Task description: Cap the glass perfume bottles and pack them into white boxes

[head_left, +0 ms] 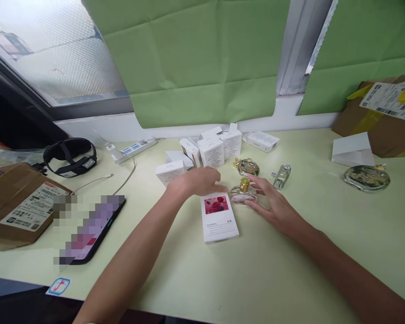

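Two hands are seen, a left hand (199, 181) and a right hand (273, 204). Four glass bottles are counted: a gold-capped bottle (243, 192), a round bottle (247, 166), a small clear bottle (282, 175) and a dark flat bottle (366, 177). One rose-printed box (218, 217) lies flat. Two brown parcels are counted, a left parcel (18, 202) and a right parcel (381, 114).

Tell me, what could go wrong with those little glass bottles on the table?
1. The right hand rests against the gold-capped perfume bottle; a nudge might tip or roll it.
2. The left hand reaches over the white box with the rose picture, close to the stacked white boxes; a sweep could topple them.
3. The small clear bottle lies just beyond the right hand's fingers and could be bumped.
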### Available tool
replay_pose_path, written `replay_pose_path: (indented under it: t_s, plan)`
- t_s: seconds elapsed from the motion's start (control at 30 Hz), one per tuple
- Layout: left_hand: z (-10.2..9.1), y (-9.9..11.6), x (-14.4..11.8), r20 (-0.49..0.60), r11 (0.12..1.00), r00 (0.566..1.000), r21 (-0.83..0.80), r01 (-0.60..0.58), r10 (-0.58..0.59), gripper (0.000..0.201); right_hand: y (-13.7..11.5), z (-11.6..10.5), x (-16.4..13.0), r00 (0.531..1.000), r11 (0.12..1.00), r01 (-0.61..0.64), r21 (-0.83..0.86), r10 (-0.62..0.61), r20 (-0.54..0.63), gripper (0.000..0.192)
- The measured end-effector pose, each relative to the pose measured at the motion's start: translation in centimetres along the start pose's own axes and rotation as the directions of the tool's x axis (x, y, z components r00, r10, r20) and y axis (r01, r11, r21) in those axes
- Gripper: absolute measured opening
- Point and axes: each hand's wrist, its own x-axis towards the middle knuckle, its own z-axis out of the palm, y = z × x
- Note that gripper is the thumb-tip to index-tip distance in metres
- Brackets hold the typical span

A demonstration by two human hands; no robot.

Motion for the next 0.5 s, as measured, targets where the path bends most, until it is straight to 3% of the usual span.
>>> replay_pose_path:
  t_s: [0.1, 0.3, 0.4, 0.5]
  plan:
    - [0.3, 0.2, 0.4, 0.123, 0.998, 0.991, 0.023, 0.052, -0.055, 0.067, -0.1, 0.1, -0.1, 1.000, 1.000, -0.011, 0.007, 0.011, 0.012, 0.057]
    - [0.5, 0.4, 1.0, 0.131, 0.998, 0.991, -0.064, 0.012, -0.004, 0.083, 0.1, -0.1, -0.1, 0.996, 0.994, -0.081, 0.067, 0.083, -0.029, 0.060]
    - [0.8, 0.4, 1.3, 0.148, 0.995, 0.988, -0.096, -0.023, 0.037, 0.083, 0.1, -0.4, 0.0, 0.983, 0.989, -0.110, 0.094, 0.123, -0.140, 0.065]
    - [1.1, 0.9, 1.4, 0.087, 0.995, 0.995, -0.087, -0.041, 0.049, 0.078, 0.1, -0.8, 0.1, 0.938, 0.983, -0.124, 0.138, 0.161, -0.306, 0.072]
